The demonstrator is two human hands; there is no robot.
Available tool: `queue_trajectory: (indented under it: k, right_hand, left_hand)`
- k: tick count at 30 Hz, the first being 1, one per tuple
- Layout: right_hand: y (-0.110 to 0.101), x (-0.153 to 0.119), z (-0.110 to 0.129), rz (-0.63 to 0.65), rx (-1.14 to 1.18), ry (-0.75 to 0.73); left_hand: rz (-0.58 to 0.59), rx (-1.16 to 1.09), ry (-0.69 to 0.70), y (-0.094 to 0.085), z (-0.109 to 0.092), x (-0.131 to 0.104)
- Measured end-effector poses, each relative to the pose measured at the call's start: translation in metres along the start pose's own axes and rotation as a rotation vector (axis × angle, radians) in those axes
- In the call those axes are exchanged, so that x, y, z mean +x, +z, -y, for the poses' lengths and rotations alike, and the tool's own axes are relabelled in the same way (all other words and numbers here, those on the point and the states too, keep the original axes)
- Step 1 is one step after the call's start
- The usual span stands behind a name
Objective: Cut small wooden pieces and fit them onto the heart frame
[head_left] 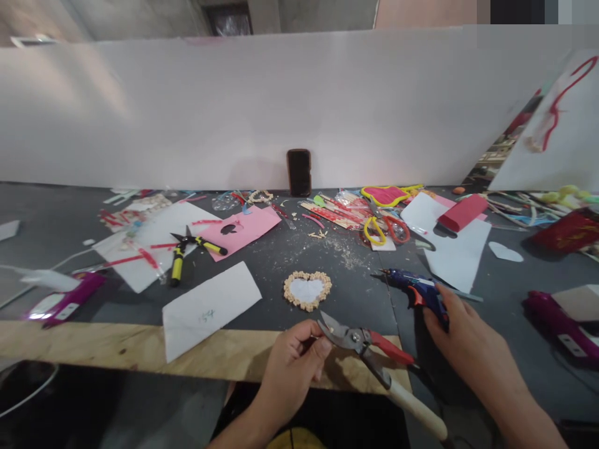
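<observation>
At the table's front edge my left hand (299,355) is closed in a pinch; what lies between the fingertips is too small to make out. Right beside those fingertips are the blades of pruning shears (356,340), which have one red handle and one worn, pale handle. My right hand (461,330) has its fingers round the handle of a blue glue gun (418,284) with an orange trigger, its nozzle pointing left. Beyond my left hand a white paper heart (306,290) lies flat, edged with small beige pieces.
Yellow-handled pliers (178,259) lie on papers at left, near a pink sheet (243,231). Scissors (386,227) and patterned sticks (339,212) are behind. A phone (299,171) leans on the white partition (210,112). Purple devices (77,299) flank both sides.
</observation>
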State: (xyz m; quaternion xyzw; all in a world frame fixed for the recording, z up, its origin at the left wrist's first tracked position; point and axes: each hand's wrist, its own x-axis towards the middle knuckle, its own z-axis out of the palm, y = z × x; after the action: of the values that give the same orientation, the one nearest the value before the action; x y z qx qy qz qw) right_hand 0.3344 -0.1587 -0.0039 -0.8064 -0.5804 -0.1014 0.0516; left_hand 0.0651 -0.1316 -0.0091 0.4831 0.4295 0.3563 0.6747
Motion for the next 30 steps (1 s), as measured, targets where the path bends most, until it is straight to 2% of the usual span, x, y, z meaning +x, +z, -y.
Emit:
queue_trajectory:
  k: [5,8,10,13,15,16,18,20,24,30]
  right_hand:
    - [-0.015,0.002,-0.005,0.009,-0.032,0.119]
    - [-0.022,0.005,-0.016,0.024,-0.041,0.218]
    - [-0.023,0.008,-0.025,0.028,-0.046,0.218]
    - [-0.022,0.006,-0.029,-0.079,-0.076,0.118]
    - [-0.023,-0.004,-0.021,-0.166,0.004,-0.02]
    - [-0.023,-0.011,-0.014,-0.17,0.095,-0.122]
    - [-0.025,-0.028,0.005,-0.088,0.317,-0.397]
    - [-0.024,-0.044,0.026,0.054,0.45,-0.56]
    - [-0.015,-0.058,0.051,0.092,0.451,-0.592]
    - [-0.012,-0.053,0.048,0.093,0.359,-0.652]
  left_hand:
    - [0.012,-0.01,-0.012,-0.001,0.003,-0.003]
    - [0.018,-0.008,0.0,-0.003,0.005,-0.004]
    - [0.019,-0.004,0.005,-0.003,0.006,-0.004]
    - [0.024,0.002,0.003,-0.003,0.007,-0.004]
    - [0.016,-0.008,-0.009,-0.003,0.006,-0.003]
    - [0.008,-0.015,-0.015,-0.003,0.006,-0.002]
    - [-0.006,-0.018,-0.016,-0.003,0.006,-0.001]
    - [-0.01,0.003,-0.01,-0.003,0.005,0.0]
    - [0.0,0.029,-0.007,-0.003,0.004,0.0]
    - [0.046,0.137,0.113,-0.007,-0.003,0.0]
